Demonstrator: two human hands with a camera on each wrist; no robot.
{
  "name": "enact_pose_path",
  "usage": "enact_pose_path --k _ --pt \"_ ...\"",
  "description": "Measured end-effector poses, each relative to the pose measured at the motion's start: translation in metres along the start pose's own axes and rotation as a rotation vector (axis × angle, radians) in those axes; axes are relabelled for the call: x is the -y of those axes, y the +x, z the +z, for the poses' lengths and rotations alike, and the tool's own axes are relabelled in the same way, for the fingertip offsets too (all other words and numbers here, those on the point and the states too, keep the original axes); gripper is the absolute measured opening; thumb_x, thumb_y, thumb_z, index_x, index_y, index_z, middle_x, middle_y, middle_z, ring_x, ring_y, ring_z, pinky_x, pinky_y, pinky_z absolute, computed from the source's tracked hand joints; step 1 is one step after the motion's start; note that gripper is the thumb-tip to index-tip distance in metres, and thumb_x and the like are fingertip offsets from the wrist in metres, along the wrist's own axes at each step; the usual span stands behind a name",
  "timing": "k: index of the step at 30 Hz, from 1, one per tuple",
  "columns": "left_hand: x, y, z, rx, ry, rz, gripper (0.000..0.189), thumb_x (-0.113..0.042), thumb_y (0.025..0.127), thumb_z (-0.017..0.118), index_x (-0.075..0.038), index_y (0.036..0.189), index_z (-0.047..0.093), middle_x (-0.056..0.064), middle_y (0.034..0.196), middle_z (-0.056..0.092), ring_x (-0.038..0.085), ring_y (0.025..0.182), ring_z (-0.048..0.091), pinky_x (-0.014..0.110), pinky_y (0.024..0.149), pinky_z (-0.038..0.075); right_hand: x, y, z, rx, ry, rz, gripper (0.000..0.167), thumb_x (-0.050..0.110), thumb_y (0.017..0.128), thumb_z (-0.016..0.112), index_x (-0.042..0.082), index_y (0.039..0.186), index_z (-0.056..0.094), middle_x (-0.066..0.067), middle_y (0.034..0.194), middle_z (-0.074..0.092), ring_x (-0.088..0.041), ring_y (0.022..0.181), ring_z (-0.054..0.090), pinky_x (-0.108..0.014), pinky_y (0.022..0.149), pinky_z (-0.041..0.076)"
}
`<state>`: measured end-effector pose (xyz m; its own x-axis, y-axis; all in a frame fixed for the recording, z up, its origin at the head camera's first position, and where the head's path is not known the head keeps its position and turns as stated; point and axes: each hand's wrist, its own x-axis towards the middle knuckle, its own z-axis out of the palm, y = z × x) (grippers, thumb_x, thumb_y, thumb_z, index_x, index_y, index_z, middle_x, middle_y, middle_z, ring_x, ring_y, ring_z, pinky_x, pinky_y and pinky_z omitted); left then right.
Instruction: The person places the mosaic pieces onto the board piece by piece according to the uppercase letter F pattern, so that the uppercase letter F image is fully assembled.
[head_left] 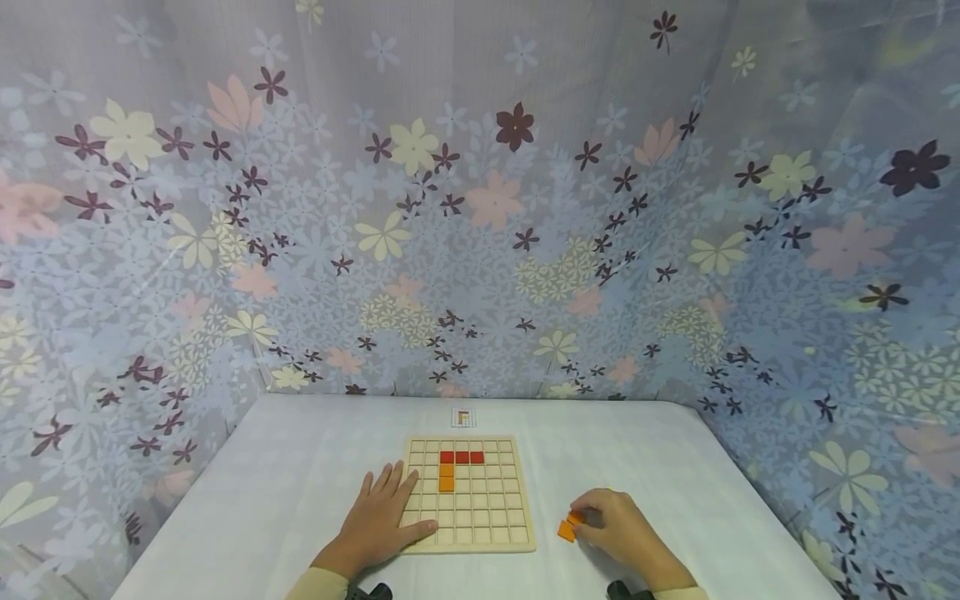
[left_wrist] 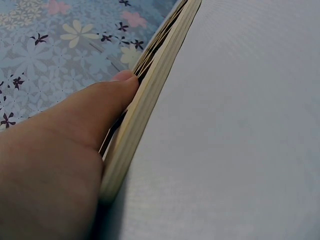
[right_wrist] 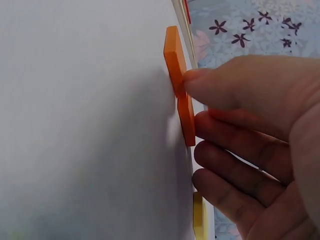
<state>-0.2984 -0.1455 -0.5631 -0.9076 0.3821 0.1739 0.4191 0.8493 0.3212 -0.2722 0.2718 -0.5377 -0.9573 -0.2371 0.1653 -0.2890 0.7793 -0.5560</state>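
– Report on the orange tile.
– Found in the right hand, pinched between thumb and finger, with a second tile just beside the grip.
– Further out?
– Noted left of the grip: gridded board, partly under the spread left hand.

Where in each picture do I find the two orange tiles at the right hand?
Head: the orange tiles lie below and right of centre, at the right hand.
Left wrist: not in it.
Right wrist: orange tiles just right of centre, by the thumb.
Shared landmark: the flowered curtain, in all three.
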Motion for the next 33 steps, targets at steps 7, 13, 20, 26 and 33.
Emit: enact_pose_path --k 7,13,20,26,33 --pt "0.0015 0.0009 0.0022 -0.001 0.005 0.000 0.101 -0.081 0.093 0.054 -0.003 0.157 0.048 0.026 0.164 0.033 0.046 0.153 0.026 0.067 0.120 0.012 -0.0003 -0.0008 0.0030 -0.031 -0.026 -0.035 0.021 0.007 0.081 0.091 0.015 0.097 0.080 0.011 0.097 0.073 -0.015 0.093 0.070 -0.043 0.084 0.059" --pt "-0.0001 0.0005 0.0018 0.013 0.003 -0.014 0.103 -0.082 0.092 0.053 -0.003 0.158 0.047 0.026 0.165 0.033 0.045 0.153 0.025 0.067 0.120 0.011 -0.0035 -0.0009 0.0042 -0.060 -0.040 -0.055 0.021 0.004 0.081 0.090 0.017 0.095 0.081 0.014 0.095 0.072 -0.013 0.092 0.070 -0.040 0.084 0.059" --pt "-0.0013 0.0001 0.0008 0.023 -0.011 -0.022 0.103 -0.081 0.092 0.054 -0.003 0.159 0.046 0.026 0.166 0.031 0.045 0.154 0.024 0.067 0.120 0.009 -0.0032 -0.0009 0.0042 -0.046 -0.048 -0.023 0.022 0.003 0.081 0.090 0.018 0.094 0.081 0.014 0.095 0.072 -0.015 0.093 0.070 -0.045 0.087 0.058" --pt "-0.0011 0.0000 0.0011 0.029 -0.013 -0.022 0.103 -0.081 0.092 0.053 -0.003 0.159 0.046 0.026 0.166 0.031 0.046 0.154 0.024 0.068 0.120 0.010 -0.0025 -0.0019 0.0027 -0.040 -0.052 0.021 0.023 0.004 0.078 0.092 0.016 0.094 0.081 0.012 0.094 0.072 -0.015 0.092 0.069 -0.045 0.086 0.058" --pt "-0.0005 0.0002 0.0012 0.013 -0.014 -0.013 0.103 -0.081 0.092 0.053 -0.002 0.158 0.046 0.027 0.165 0.032 0.046 0.153 0.025 0.068 0.120 0.010 -0.0022 -0.0021 -0.0004 -0.038 -0.047 0.051 0.023 0.002 0.078 0.092 0.014 0.093 0.081 0.010 0.092 0.072 -0.014 0.089 0.068 -0.045 0.085 0.058"
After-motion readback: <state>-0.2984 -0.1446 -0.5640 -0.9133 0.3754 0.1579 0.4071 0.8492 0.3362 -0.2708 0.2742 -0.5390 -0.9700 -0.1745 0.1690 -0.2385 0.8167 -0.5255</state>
